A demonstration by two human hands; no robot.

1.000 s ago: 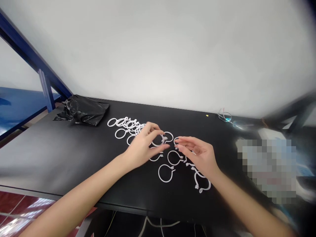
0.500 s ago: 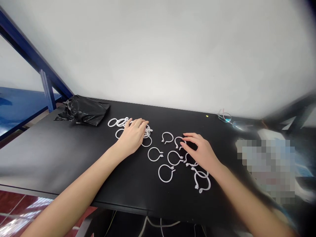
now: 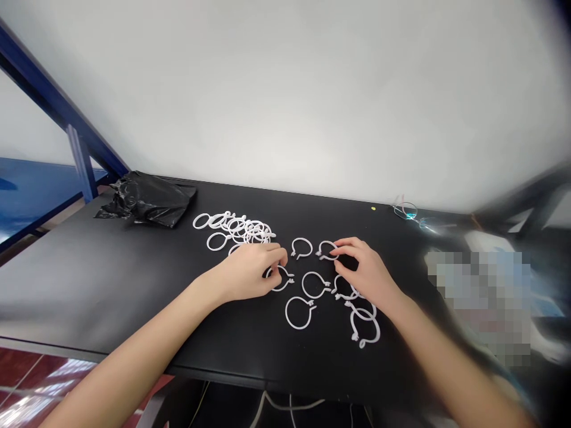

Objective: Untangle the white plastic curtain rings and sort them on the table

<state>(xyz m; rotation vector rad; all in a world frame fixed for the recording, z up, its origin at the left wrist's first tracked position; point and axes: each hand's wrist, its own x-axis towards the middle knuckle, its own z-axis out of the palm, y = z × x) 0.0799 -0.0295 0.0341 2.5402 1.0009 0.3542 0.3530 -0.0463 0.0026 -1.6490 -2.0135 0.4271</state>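
Observation:
Several white plastic rings lie on a black table (image 3: 111, 279). A heap of closed rings (image 3: 238, 229) sits at the back left. Rings with small tabs are spread in the middle, such as one ring (image 3: 302, 247) and another ring (image 3: 298, 313). My left hand (image 3: 250, 272) has its fingers curled and pinched on a ring (image 3: 282, 279) lying on the table. My right hand (image 3: 363, 270) pinches a tabbed ring (image 3: 327, 250) with thumb and forefinger, just above the table. More rings (image 3: 364, 326) lie under and beside my right wrist.
A crumpled black plastic bag (image 3: 147, 199) lies at the back left of the table. A blue metal frame (image 3: 75, 148) rises at the left. Spectacles (image 3: 407, 211) and a small yellow speck (image 3: 373, 208) lie near the white wall. A blurred patch covers the right side.
My left hand came back from the heap at the rear left towards the middle and pinched a ring there. My right hand closed its fingers on a tabbed ring.

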